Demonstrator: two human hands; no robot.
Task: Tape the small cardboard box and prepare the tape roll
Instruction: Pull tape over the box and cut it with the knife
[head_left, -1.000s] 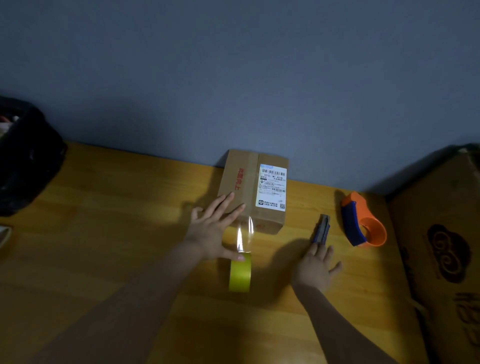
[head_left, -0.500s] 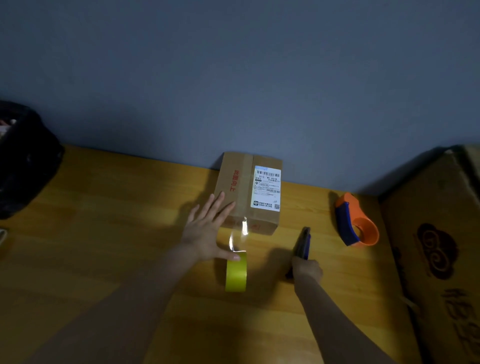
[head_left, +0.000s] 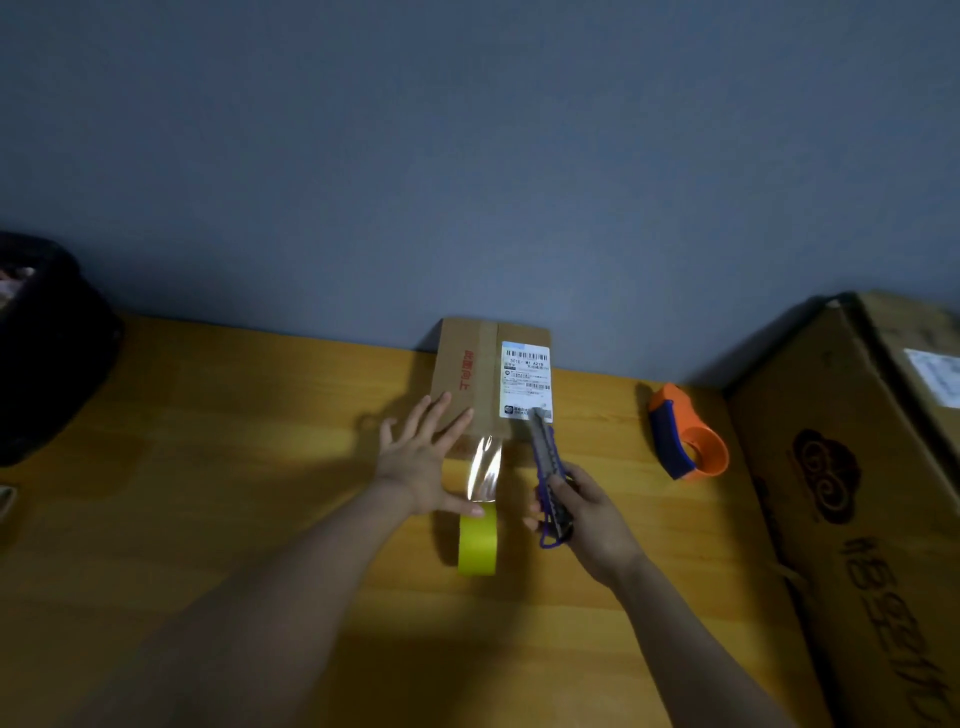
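Tape (head_left: 483, 467) is running from the roll (head_left: 478, 540), below the flat left hand (head_left: 421, 467), to the box (head_left: 470, 374) at its fingertips. The right hand (head_left: 587, 514) is gripping a knife (head_left: 545, 457); slipping, it could cut those fingers.

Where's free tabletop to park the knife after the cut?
Bare wood between right hand and tape dispenser; a wider patch between black bag and left hand. Crowded in front of the small box: tape strip, tape roll, knife.
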